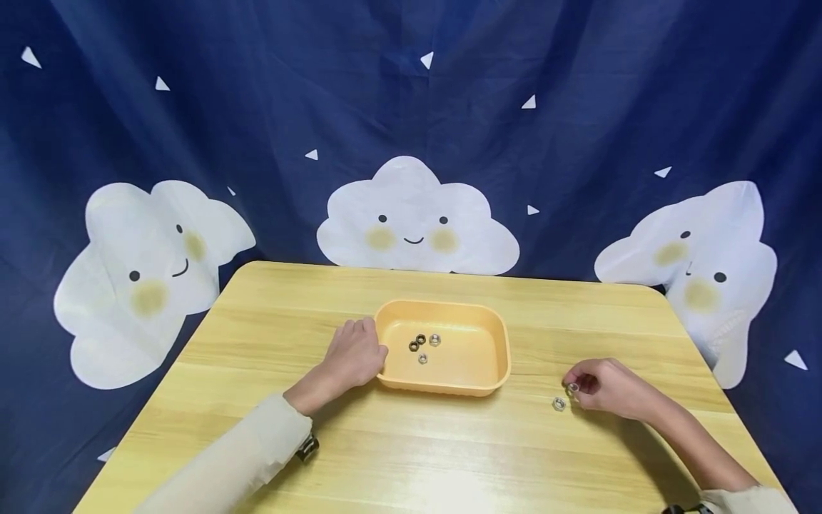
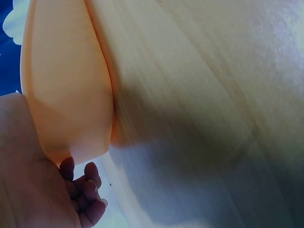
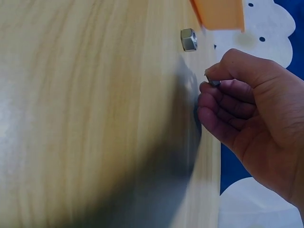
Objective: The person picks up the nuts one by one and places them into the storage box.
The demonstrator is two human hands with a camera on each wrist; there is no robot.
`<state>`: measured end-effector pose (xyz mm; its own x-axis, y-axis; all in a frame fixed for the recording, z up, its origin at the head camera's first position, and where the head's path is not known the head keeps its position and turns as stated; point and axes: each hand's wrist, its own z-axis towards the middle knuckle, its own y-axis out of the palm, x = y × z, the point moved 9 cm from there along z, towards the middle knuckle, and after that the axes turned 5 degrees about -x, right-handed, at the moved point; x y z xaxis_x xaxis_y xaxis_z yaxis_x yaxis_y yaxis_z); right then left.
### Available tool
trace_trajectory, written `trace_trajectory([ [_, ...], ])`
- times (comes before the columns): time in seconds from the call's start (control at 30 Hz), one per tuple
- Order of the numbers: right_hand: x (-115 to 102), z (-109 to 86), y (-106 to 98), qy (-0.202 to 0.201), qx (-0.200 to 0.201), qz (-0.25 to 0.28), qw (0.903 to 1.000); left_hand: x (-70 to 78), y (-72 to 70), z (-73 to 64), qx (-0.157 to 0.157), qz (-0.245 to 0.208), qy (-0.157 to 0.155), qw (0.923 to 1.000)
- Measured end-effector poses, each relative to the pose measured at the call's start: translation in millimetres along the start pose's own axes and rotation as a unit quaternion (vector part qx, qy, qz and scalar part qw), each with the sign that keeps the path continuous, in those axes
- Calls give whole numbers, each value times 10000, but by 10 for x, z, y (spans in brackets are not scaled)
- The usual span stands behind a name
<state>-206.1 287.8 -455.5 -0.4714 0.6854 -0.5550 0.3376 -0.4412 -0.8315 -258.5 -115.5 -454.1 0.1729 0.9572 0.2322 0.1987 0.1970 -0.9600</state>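
My left hand [image 1: 352,353] grips the left end of a shallow orange plastic tray [image 1: 443,390]; in the left wrist view its fingers [image 2: 90,190] curl at the tray's corner. Several hex nuts lie inside, toward the tray's left: two dark nuts [image 1: 417,343] close together and two silvery nuts [image 1: 434,340]. Right of the tray, my right hand [image 1: 613,389] pinches a small metal nut [image 1: 572,389] between thumb and fingertips, mostly covered by them in the right wrist view. A silvery hex nut [image 3: 189,40] lies on the table just beside that hand.
The light wooden table [image 1: 385,457] has rounded far corners. Behind it hangs a dark blue curtain [image 1: 411,93] with white smiling clouds and small triangles. Dark bands show at both wrists, by the pale sleeves [image 1: 237,457].
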Motion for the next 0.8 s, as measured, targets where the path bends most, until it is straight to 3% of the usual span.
trace_trajectory([
  [0.37,-168,17,-213,-758,552,-181,9954,23,-31,16,73,-7,61,10000],
  [0.8,-235,163,-354,-586,745,-176,9953,14,-20,-2,98,-80,63,9999],
])
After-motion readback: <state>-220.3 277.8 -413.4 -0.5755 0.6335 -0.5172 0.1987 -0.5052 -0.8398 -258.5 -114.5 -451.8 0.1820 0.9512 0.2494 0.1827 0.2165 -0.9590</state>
